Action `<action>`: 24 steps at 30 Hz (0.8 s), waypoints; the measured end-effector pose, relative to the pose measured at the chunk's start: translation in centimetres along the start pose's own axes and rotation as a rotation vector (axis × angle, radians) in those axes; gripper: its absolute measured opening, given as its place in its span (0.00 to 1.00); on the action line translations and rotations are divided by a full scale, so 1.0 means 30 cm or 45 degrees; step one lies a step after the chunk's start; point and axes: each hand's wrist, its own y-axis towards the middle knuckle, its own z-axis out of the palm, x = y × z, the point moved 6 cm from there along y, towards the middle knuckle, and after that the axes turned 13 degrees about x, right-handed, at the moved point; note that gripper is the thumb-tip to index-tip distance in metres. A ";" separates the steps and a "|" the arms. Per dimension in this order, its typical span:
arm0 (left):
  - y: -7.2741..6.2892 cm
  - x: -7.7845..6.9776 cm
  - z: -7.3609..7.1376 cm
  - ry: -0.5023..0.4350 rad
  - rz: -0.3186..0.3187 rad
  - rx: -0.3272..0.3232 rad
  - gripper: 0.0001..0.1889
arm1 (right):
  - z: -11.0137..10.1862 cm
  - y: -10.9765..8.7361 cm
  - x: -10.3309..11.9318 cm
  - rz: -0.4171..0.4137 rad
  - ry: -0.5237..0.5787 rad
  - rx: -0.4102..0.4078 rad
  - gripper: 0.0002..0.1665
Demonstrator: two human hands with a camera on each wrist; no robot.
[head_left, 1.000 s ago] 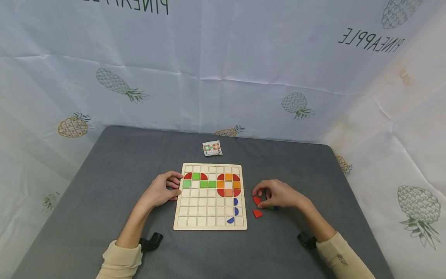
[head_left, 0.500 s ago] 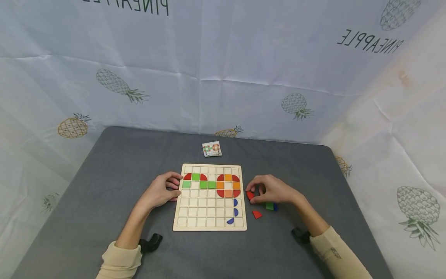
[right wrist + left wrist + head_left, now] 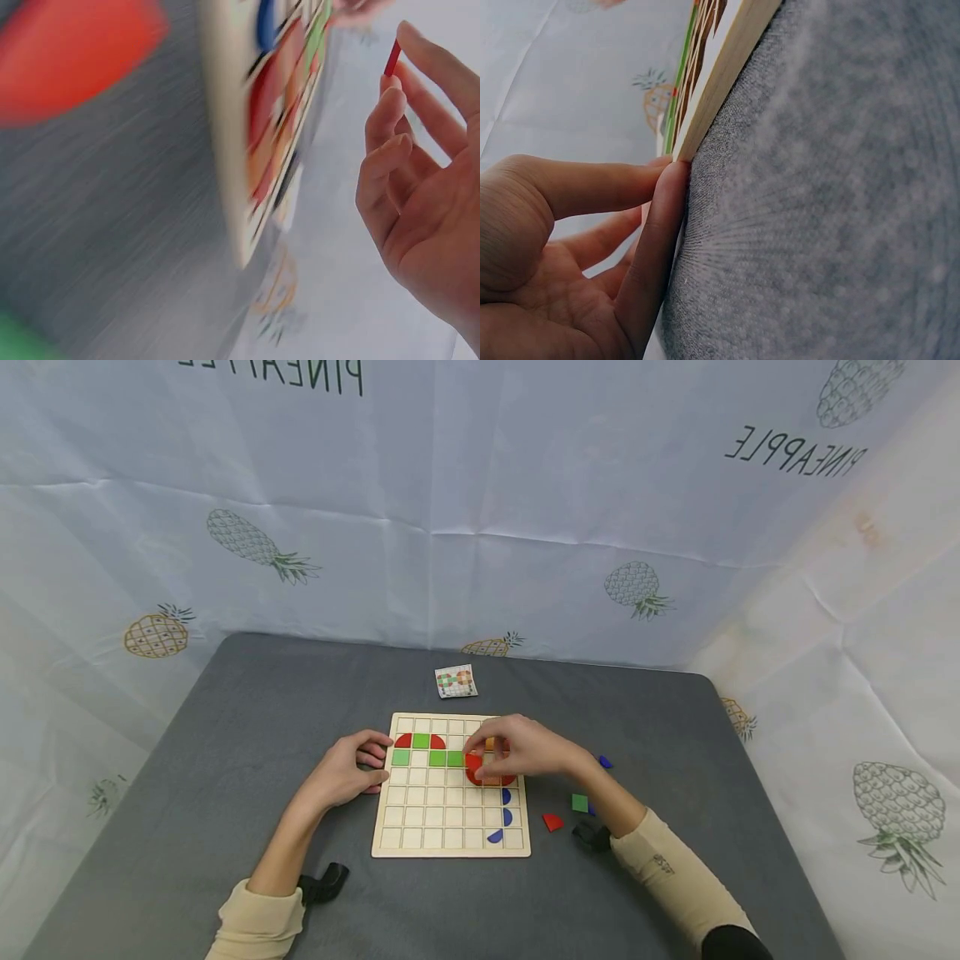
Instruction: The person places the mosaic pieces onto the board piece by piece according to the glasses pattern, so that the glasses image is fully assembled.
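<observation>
A square wooden grid board (image 3: 420,814) lies on the grey table, bearing red, green, orange and blue tiles. At its left edge my left hand (image 3: 351,767) holds the board with thumb and fingers, which touch the wooden rim (image 3: 731,71) in the left wrist view. My right hand (image 3: 525,747) hovers over the board's right half and pinches a red tile (image 3: 392,58) between thumb and fingertips. That tile shows edge-on in the right wrist view. Beneath the hand, the ring of red and orange tiles is partly hidden.
Right of the board lie a red quarter-circle tile (image 3: 552,822), a green square tile (image 3: 580,802) and blue tiles, one of them (image 3: 605,762) beyond the right forearm. Behind the board sits a small pattern card (image 3: 456,681). A pineapple-print curtain (image 3: 450,568) hangs past the table.
With the red tile pinched, my right hand has moved left from the table beside the board to above it. The left hand has stayed at the board's edge.
</observation>
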 end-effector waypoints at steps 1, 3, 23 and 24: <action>-0.001 0.001 0.000 -0.004 -0.002 0.002 0.26 | 0.001 0.027 0.018 -0.013 -0.016 0.014 0.21; -0.003 -0.001 -0.001 -0.006 0.000 0.003 0.26 | 0.005 0.081 0.050 -0.031 -0.064 0.038 0.21; -0.001 0.000 -0.005 0.000 0.029 0.014 0.26 | 0.117 0.393 0.147 0.044 -0.358 0.231 0.17; -0.001 0.001 -0.004 0.000 0.027 0.014 0.26 | 0.119 0.396 0.147 0.049 -0.358 0.232 0.17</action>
